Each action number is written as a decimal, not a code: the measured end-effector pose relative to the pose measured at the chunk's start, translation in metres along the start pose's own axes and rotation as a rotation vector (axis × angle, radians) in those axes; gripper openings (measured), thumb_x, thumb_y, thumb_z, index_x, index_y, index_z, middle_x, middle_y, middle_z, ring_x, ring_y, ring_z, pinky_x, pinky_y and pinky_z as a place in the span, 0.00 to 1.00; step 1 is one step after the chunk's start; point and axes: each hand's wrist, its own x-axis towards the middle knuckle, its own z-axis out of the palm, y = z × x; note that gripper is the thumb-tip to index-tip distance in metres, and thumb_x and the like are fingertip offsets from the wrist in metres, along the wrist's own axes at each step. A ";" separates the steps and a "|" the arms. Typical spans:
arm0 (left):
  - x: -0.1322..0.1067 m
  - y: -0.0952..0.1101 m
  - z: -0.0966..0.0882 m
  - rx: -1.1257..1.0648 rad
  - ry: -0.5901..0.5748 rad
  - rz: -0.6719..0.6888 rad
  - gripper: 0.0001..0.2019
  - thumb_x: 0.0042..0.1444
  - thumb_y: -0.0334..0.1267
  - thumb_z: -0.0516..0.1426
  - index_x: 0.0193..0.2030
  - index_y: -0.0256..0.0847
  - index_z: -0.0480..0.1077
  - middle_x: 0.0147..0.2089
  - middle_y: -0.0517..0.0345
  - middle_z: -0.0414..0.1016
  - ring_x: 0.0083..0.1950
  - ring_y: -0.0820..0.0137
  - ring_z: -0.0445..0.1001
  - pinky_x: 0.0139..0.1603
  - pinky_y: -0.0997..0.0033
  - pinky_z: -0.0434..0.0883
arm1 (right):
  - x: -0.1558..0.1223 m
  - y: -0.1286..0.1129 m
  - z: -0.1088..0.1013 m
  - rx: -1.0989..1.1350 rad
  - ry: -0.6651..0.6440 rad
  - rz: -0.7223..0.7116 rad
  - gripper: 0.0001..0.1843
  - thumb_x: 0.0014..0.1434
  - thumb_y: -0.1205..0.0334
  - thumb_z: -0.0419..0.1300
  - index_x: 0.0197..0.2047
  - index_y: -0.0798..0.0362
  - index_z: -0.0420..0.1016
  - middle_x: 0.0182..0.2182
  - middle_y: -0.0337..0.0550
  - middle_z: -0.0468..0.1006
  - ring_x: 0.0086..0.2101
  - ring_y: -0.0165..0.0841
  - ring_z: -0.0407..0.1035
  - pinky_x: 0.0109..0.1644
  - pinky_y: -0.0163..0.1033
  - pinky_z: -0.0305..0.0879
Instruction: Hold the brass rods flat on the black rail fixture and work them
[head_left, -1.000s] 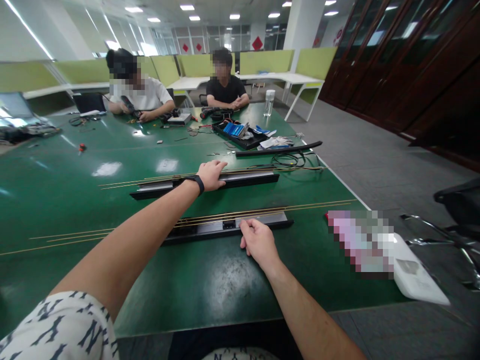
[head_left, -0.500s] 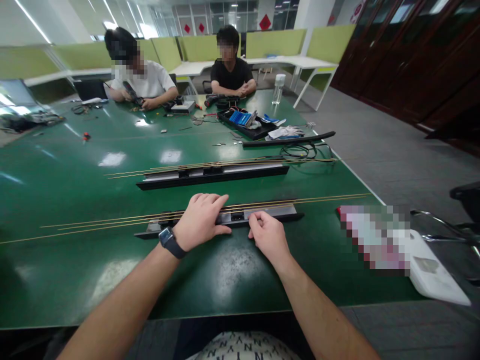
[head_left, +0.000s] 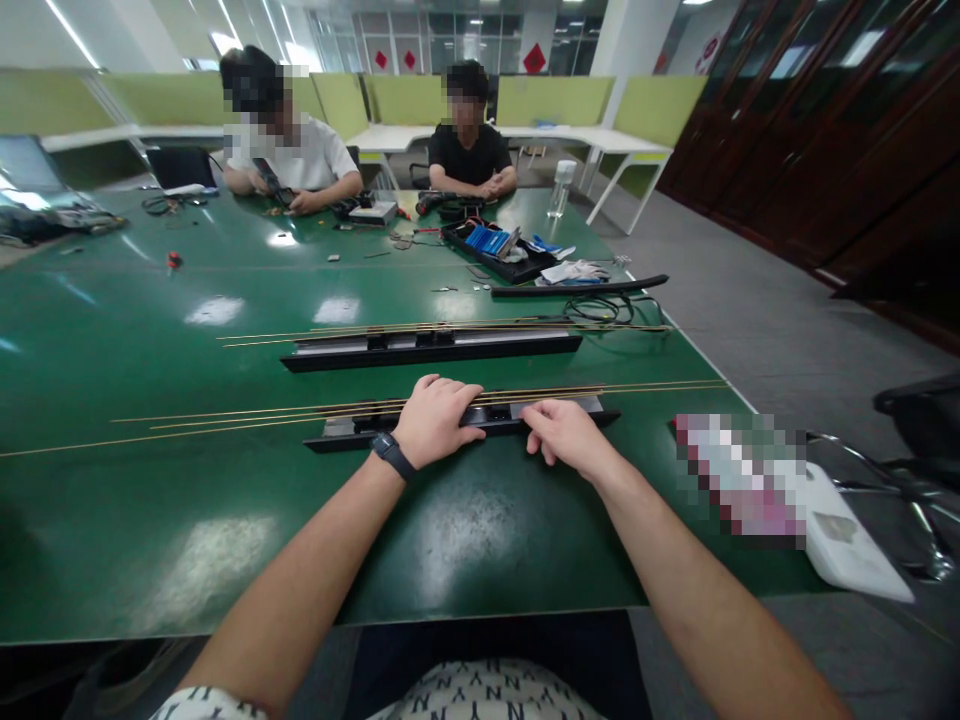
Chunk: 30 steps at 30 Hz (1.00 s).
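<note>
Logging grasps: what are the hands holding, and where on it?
Left hand and right hand lie on the near black rail, around its middle; nothing lifted.
</note>
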 end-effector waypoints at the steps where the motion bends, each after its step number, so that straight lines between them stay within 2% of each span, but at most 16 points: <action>1: 0.002 0.001 0.001 0.000 0.008 0.003 0.30 0.54 0.52 0.68 0.61 0.43 0.70 0.55 0.49 0.80 0.58 0.55 0.76 0.67 0.46 0.62 | 0.003 0.000 -0.004 0.012 0.003 0.006 0.14 0.65 0.55 0.57 0.31 0.54 0.75 0.20 0.41 0.81 0.11 0.24 0.62 0.16 0.29 0.54; 4: 0.003 0.006 0.003 0.007 0.053 0.003 0.30 0.55 0.51 0.68 0.62 0.42 0.69 0.55 0.48 0.79 0.62 0.54 0.73 0.72 0.45 0.57 | 0.005 0.001 -0.009 0.066 -0.013 0.030 0.13 0.65 0.55 0.57 0.34 0.55 0.76 0.18 0.41 0.79 0.11 0.24 0.60 0.15 0.28 0.52; 6: -0.003 0.008 0.005 0.026 0.126 -0.025 0.29 0.55 0.50 0.67 0.61 0.44 0.70 0.56 0.48 0.79 0.65 0.52 0.70 0.73 0.43 0.55 | 0.004 0.002 -0.009 0.127 -0.025 0.037 0.14 0.65 0.54 0.58 0.38 0.56 0.77 0.17 0.40 0.79 0.10 0.24 0.60 0.15 0.28 0.50; 10: -0.019 0.008 0.010 0.041 0.213 -0.128 0.29 0.57 0.51 0.65 0.63 0.43 0.69 0.59 0.46 0.77 0.64 0.51 0.70 0.73 0.42 0.56 | 0.000 0.005 -0.002 0.235 0.044 0.034 0.16 0.64 0.52 0.58 0.41 0.57 0.78 0.16 0.39 0.77 0.10 0.25 0.58 0.14 0.28 0.50; 13: -0.026 0.006 0.013 0.037 0.244 -0.143 0.30 0.58 0.53 0.64 0.64 0.42 0.69 0.62 0.45 0.75 0.64 0.51 0.70 0.73 0.45 0.57 | -0.001 0.005 0.002 0.186 0.071 0.037 0.15 0.64 0.52 0.59 0.40 0.56 0.78 0.16 0.39 0.77 0.10 0.25 0.59 0.15 0.28 0.50; 24: -0.033 0.009 0.015 0.014 0.218 -0.164 0.30 0.61 0.55 0.62 0.66 0.43 0.68 0.61 0.44 0.76 0.63 0.52 0.71 0.69 0.46 0.61 | -0.011 0.000 -0.005 0.211 -0.013 0.097 0.16 0.63 0.52 0.59 0.42 0.57 0.79 0.17 0.40 0.78 0.11 0.25 0.59 0.15 0.29 0.51; 30: -0.035 0.010 0.016 0.007 0.220 -0.190 0.30 0.61 0.55 0.62 0.66 0.44 0.68 0.62 0.44 0.75 0.64 0.52 0.70 0.69 0.45 0.61 | -0.011 0.003 -0.006 0.214 -0.015 0.097 0.15 0.61 0.57 0.58 0.44 0.57 0.78 0.17 0.39 0.78 0.12 0.25 0.60 0.16 0.29 0.52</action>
